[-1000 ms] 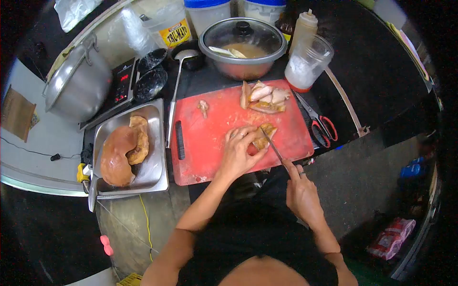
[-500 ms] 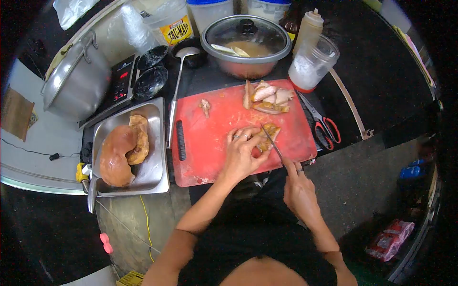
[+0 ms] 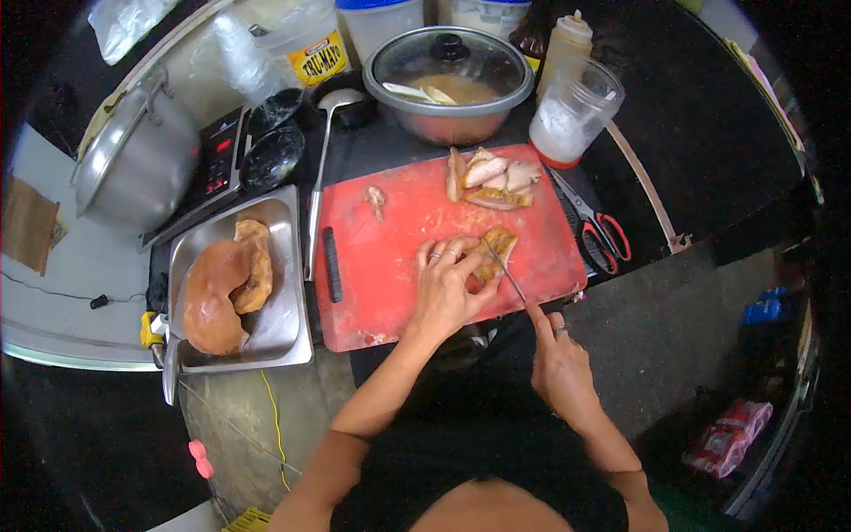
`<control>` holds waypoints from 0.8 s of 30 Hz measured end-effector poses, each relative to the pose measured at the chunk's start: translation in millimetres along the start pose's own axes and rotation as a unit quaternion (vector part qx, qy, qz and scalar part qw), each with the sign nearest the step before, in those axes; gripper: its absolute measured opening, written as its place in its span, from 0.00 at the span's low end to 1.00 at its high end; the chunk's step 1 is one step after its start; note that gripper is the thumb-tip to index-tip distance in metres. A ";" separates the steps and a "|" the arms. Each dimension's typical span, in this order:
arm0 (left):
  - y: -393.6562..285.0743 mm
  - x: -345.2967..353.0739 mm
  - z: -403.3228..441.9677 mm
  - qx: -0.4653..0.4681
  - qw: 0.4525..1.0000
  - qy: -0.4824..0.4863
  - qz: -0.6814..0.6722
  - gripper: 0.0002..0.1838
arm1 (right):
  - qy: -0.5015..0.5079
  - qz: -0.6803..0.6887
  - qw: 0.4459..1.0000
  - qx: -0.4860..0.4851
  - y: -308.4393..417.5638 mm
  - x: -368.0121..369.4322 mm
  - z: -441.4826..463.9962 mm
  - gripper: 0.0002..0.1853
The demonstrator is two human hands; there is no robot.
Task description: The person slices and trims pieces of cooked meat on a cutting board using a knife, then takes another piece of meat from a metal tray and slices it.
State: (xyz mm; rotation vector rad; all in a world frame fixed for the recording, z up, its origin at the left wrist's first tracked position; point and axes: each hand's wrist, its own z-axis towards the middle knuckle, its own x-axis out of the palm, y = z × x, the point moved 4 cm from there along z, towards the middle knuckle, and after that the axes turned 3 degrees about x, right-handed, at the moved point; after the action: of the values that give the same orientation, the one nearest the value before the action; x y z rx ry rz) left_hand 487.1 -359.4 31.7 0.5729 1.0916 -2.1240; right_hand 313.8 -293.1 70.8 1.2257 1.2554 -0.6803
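On a red cutting board lies a browned piece of cooked chicken. My left hand holds it down with bent fingers, covering its left side. My right hand is wrapped around the handle of a knife. The knife's blade slants across the chicken, close to my left fingertips. Behind them sits a pile of sliced chicken near the board's far edge. A small scrap of meat rests on the far left of the board.
A steel tray with large chicken pieces stands left, beside a ladle. Scissors lie right of the board. Behind are a lidded pot, a plastic jar and a squeeze bottle. A big pot stands far left.
The view has shifted slightly. My right hand and the knife handle have drawn back a little toward me; my left hand stays on the chicken.
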 end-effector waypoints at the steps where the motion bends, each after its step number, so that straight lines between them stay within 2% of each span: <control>1: -0.1 0.4 0.6 0.002 1.000 0.002 -0.002 0.13 | -0.016 -0.002 1.000 -0.007 0.0 0.9 1.6 0.36; 3: 0.4 1.3 1.1 0.001 1.000 0.007 -0.001 0.13 | -0.050 -0.005 0.999 -0.021 0.2 6.4 8.3 0.36; 6: 1.0 -0.2 1.3 0.001 1.000 0.002 -0.001 0.13 | -0.046 0.004 0.999 -0.020 4.9 8.5 26.8 0.31; 9: 2.9 1.9 1.3 -0.006 1.000 -0.002 0.004 0.13 | -0.035 0.000 0.999 -0.033 10.5 4.8 42.1 0.36; 12: 0.8 1.6 1.2 -0.018 1.000 -0.004 0.012 0.13 | -0.041 -0.011 0.998 -0.034 12.4 3.3 42.4 0.37; 15: -2.3 1.6 1.7 -0.027 0.999 -0.016 0.018 0.12 | -0.007 -0.007 1.000 -0.001 8.8 -1.0 32.2 0.38; 20: -1.7 3.7 2.3 -0.027 0.999 -0.026 0.013 0.11 | -0.001 -0.020 1.000 0.007 -1.0 -5.9 8.0 0.37; 24: -2.3 4.4 4.3 -0.019 1.000 -0.023 0.010 0.10 | 0.015 -0.022 1.000 0.002 -0.6 0.6 23.4 0.35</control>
State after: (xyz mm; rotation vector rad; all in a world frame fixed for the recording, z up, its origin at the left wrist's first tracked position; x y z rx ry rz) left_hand 482.1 -363.5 32.5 0.5123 1.0924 -2.0849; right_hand 321.0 -315.0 66.9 1.2192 1.3095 -0.6984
